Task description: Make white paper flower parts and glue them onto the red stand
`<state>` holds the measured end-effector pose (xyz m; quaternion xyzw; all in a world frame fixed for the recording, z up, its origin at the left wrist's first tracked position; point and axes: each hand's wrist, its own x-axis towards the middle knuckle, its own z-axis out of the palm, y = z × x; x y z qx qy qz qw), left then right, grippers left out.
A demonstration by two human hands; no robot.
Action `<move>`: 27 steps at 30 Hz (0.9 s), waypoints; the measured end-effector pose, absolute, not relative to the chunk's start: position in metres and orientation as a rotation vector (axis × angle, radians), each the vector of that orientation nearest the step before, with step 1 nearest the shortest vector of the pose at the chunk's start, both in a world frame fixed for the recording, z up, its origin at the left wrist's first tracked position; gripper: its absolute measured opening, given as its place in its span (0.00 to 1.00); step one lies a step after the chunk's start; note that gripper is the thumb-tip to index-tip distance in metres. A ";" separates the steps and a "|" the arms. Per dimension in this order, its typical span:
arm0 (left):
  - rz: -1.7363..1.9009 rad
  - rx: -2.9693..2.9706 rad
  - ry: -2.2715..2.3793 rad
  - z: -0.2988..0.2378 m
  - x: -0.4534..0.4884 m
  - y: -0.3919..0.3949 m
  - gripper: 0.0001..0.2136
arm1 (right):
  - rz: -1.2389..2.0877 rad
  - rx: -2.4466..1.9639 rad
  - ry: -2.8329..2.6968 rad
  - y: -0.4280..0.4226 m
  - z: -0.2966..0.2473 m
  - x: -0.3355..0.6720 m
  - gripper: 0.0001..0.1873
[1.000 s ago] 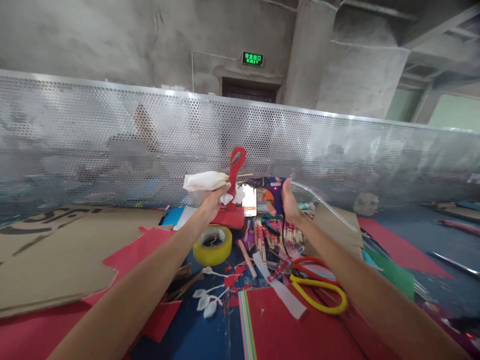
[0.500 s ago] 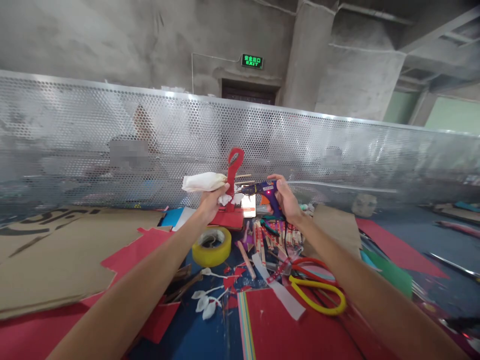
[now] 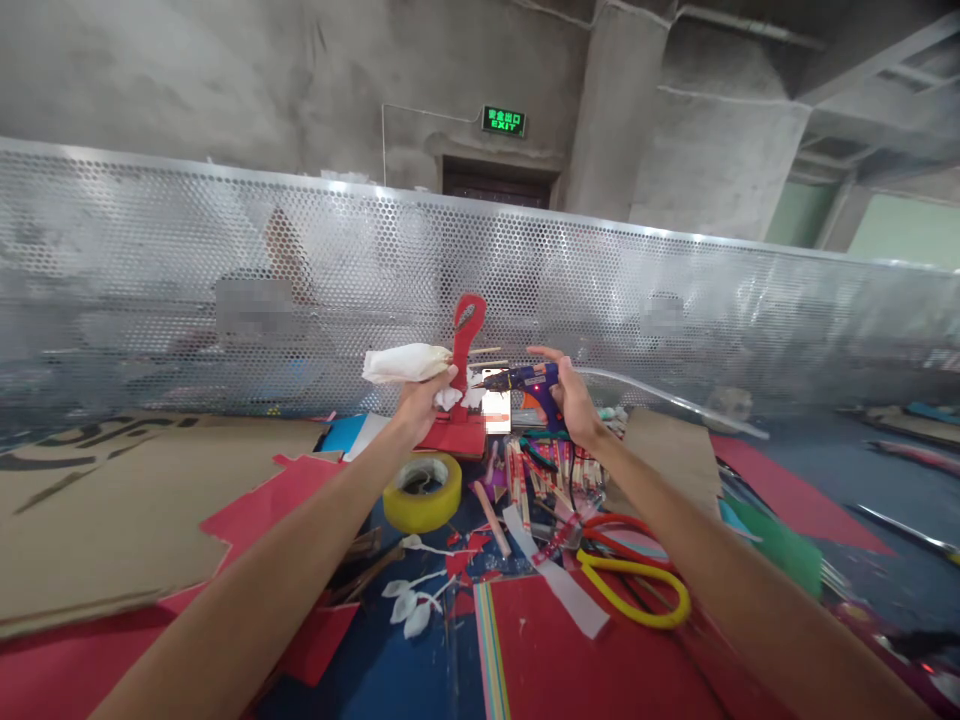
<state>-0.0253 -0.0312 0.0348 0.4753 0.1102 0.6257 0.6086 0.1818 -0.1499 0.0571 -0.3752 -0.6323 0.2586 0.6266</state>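
Note:
My left hand (image 3: pixel 424 395) is closed on a white paper-wrapped bundle (image 3: pixel 405 363), its thumb near a red strip with a looped top (image 3: pixel 463 340). That strip rises by a red base (image 3: pixel 454 437); whether my fingers also pinch it I cannot tell. Crumpled white scraps (image 3: pixel 448 398) hang beneath the thumb. In my right hand (image 3: pixel 576 400) is a blue hot glue gun (image 3: pixel 536 378), its nozzle pointing left close to the white paper beside the strip. A long clear glue stick (image 3: pixel 660 385) trails from its back end. My right index finger is stretched out above the gun.
Behind the table runs a perforated metal screen (image 3: pixel 337 270). A lit phone (image 3: pixel 496 400) stands beyond the nozzle. Yellow tape (image 3: pixel 422 492), white paper leaves (image 3: pixel 409 605), red-marked sticks (image 3: pixel 544 475), red sheets (image 3: pixel 585 660), yellow-handled scissors (image 3: pixel 637 600) and cardboard (image 3: pixel 135 500) crowd the table.
The glue gun has shifted slightly right, away from the strip. The far end of its glue stick has swung downward. My left hand and the bundle stay nearly in place.

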 end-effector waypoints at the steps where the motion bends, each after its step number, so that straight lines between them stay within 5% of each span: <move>1: 1.448 1.100 0.251 0.035 -0.025 -0.032 0.16 | 0.577 -0.862 -1.449 -0.150 0.057 0.182 0.38; 9: 1.469 1.083 0.249 0.036 -0.025 -0.033 0.17 | 0.631 -0.945 -1.405 -0.146 0.053 0.186 0.39; 17: 1.466 1.095 0.209 0.033 -0.024 -0.028 0.16 | 0.670 -0.966 -1.474 -0.145 0.058 0.185 0.25; 27: 1.445 1.123 0.208 0.034 -0.025 -0.032 0.18 | 0.175 -1.131 -1.639 -0.146 0.054 0.183 0.31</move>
